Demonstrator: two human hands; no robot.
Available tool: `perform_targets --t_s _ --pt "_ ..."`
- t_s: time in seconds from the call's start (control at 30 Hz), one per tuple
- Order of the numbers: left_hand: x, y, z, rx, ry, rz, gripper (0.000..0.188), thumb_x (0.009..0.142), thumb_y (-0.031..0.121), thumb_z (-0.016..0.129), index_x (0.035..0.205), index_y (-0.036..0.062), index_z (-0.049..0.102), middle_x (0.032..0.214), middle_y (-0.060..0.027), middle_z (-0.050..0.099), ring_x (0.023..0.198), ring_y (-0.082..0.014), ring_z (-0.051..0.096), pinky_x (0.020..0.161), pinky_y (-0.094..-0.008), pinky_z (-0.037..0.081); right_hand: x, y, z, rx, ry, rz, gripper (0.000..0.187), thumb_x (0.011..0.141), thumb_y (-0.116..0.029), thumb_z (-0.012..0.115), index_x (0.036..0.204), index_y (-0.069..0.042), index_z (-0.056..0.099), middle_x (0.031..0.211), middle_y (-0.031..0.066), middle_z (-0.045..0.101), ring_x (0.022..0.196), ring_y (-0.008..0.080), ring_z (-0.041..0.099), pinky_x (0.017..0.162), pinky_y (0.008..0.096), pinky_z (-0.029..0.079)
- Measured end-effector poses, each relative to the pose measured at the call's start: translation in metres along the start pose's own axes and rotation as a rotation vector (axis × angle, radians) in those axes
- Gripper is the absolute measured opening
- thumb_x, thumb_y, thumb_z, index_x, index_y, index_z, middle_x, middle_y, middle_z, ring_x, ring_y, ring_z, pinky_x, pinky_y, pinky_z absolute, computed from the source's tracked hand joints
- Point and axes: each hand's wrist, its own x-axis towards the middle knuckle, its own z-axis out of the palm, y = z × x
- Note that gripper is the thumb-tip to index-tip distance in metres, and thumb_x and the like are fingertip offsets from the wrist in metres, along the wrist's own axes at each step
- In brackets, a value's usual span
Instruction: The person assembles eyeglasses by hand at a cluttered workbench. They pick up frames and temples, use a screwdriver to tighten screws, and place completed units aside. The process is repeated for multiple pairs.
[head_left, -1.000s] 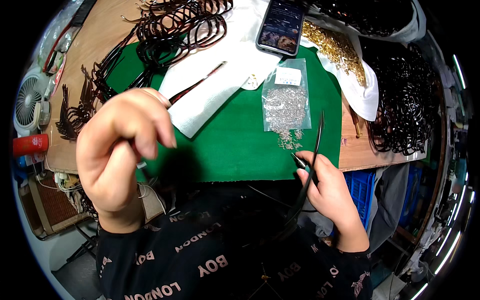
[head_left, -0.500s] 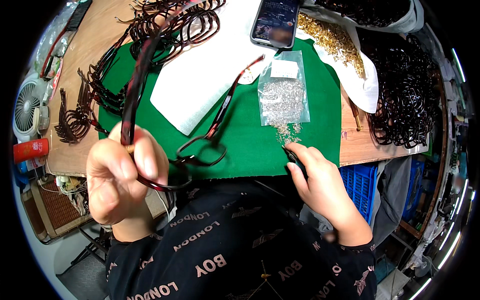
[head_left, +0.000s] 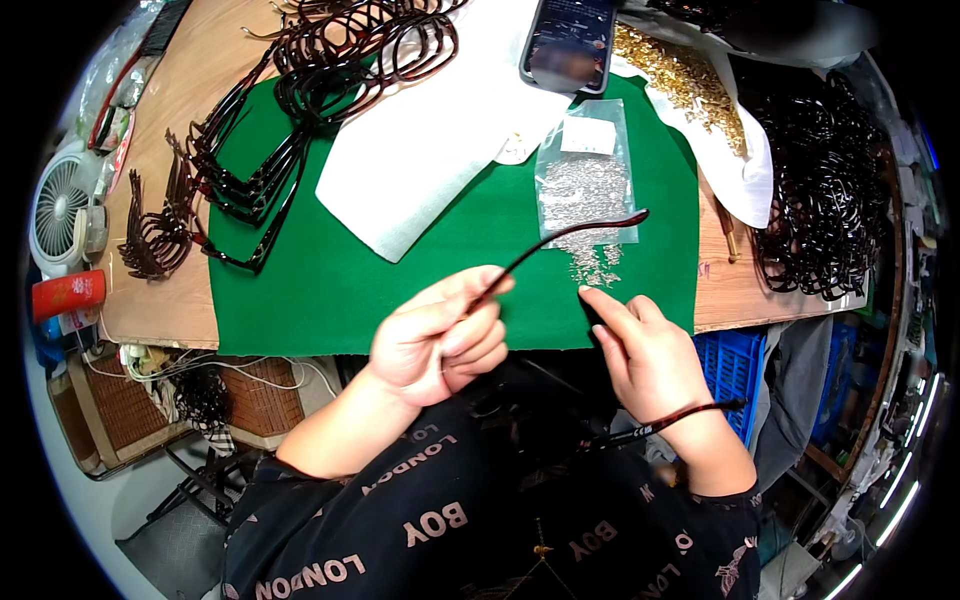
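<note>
One dark temple (head_left: 560, 236) partly hides the clear bag (head_left: 626, 185).

White sheet (head_left: 440, 135) washed-out; dark, bent fisheye edges.

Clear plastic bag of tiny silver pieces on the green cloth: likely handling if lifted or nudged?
Probably floppy: the clear plastic bag looks like thin film lying flat. Likely to spill when lifted, since tiny silver pieces trail past its near edge. Those loose pieces may scatter if nudged; they lie unconfined on the green cloth.
</note>
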Motion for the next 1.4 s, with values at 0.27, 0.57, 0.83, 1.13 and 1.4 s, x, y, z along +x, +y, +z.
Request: perform_targets --t_s 0.27,0.57,0.83,1.13,1.4 --pt "0.005 -0.011 -0.020 -0.013 -0.106 0.013 0.045 0.092 0.013 0.044 0.136 0.0165 0.033 0.113 -0.0182 0.056 0.044 -0.0074 0.032 0.045 -0.0204 0.027 0.016 -0.022 -0.006 1.463 -0.668 0.414 0.034 0.094 -0.016 0.042 0.127 -0.010 0.041 0.074 0.0011 0.051 0.044 0.0073 0.047 0.037 0.0157 0.030" --pt "0.005 -0.012 -0.025 -0.023 -0.127 0.004 0.045 0.092 0.012 0.044 0.136 0.0160 0.033 0.113 -0.0191 0.056 0.046 -0.0072 0.033 0.046 -0.0192 0.028 0.022 -0.021 0.007 1.676 -0.740 0.446 0.033 0.093 -0.023 0.045 0.122 -0.008 0.042 0.077 0.0032 0.054 0.046 0.0092 0.049 0.035 0.0183 0.033" --pt "0.003 -0.010 -0.026 0.032 -0.147 -0.065 0.039 0.093 0.012 0.042 0.132 0.0140 0.040 0.106 -0.0173 0.058 0.049 -0.0087 0.035 0.048 -0.0212 0.030 0.020 -0.016 0.006 1.642 -0.752 0.431 0.029 0.092 -0.029 0.047 0.110 -0.006 0.045 0.087 0.0080 0.061 0.053 0.0099 0.056 0.038 0.0183 0.037" --pt "-0.017 0.030 0.003 0.246 -0.110 0.028 0.031 0.091 0.018 0.049 0.121 0.0107 0.050 0.088 -0.0164 0.059 0.040 -0.0071 0.025 0.038 -0.0180 0.022 0.009 -0.001 -0.002 0.624 -0.312 0.059 0.024 0.085 -0.013 0.057 0.106 -0.008 0.046 0.083 0.0096 0.059 0.063 0.0180 0.058 0.052 0.0284 0.043" --pt "-0.024 0.090 0.035 1.559 0.785 0.732 0.038 0.093 0.020 0.045 0.126 0.0016 0.045 0.121 -0.0103 0.051 0.102 -0.0158 0.051 0.085 -0.0272 0.040 0.014 -0.001 0.004 0.060 0.090 -0.002 0.023 0.082 -0.012 0.058 0.098 -0.003 0.045 0.086 0.0187 0.058 0.073 0.0379 0.058 0.062 0.0409 0.048"
